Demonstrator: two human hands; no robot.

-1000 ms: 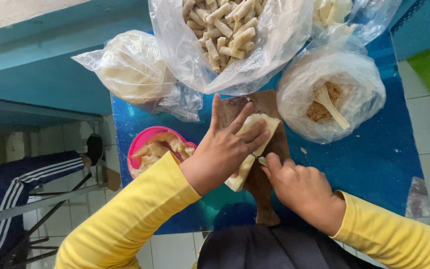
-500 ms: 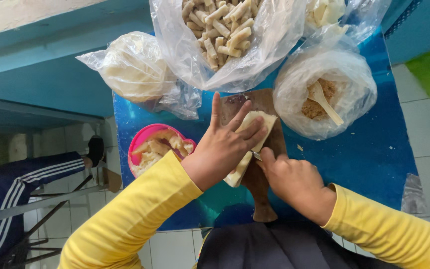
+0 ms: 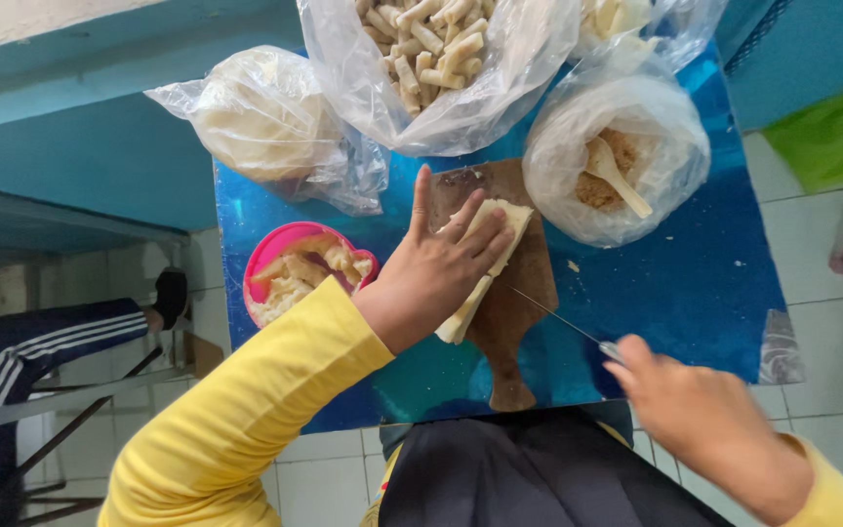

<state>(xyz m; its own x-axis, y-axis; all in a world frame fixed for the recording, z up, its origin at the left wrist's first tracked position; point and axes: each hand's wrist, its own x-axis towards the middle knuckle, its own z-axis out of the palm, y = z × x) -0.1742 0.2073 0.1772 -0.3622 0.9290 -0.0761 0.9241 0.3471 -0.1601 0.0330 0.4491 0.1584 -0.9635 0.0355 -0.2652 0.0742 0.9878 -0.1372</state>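
My left hand [image 3: 431, 278] lies flat on the pale pastry sheet [image 3: 488, 256], pinning it to the wooden cutting board [image 3: 511, 312] mid-frame, while my right hand [image 3: 700, 415], lower right, grips a thin knife [image 3: 563, 317].

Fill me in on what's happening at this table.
A person in yellow sleeves is cutting food on a wooden cutting board on a blue table. The left hand presses flat on a pale stack of thin sheets. The right hand holds a thin knife, its tip near the stack's edge. Around the board sit a pink bowl of scraps and plastic bags of rolled pieces and filling.
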